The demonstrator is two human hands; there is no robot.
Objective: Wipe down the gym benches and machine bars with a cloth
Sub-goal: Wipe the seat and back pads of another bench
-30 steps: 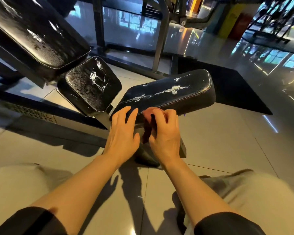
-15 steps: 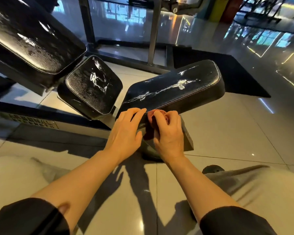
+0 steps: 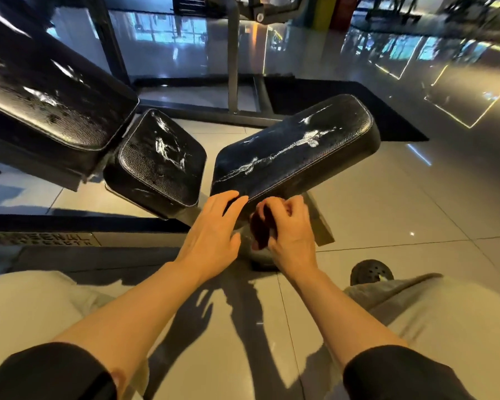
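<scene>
Streaks of white residue across all three black pads; wiping not yet started here, by look of it. Back pad [image 3: 49, 90] far left, seat pad [image 3: 159, 160] beside it, untouched. Left hand [image 3: 211, 235], fingers straight, resting on near edge of right-hand pad [image 3: 298, 157]. Right hand [image 3: 289, 232] curled round dark reddish cloth [image 3: 260, 226] just under that edge. Next: lift cloth onto pad top, sweep along streak. Against a second ago: right fingers more bunched, both hands still low at pad edge.

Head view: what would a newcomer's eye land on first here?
Three black pads streaked white: the long pad centre-right, a small pad left of it, a big pad at far left. Below the long pad's near edge, the left hand touches it with straight fingers, and the right hand grips a dark reddish cloth.
</scene>
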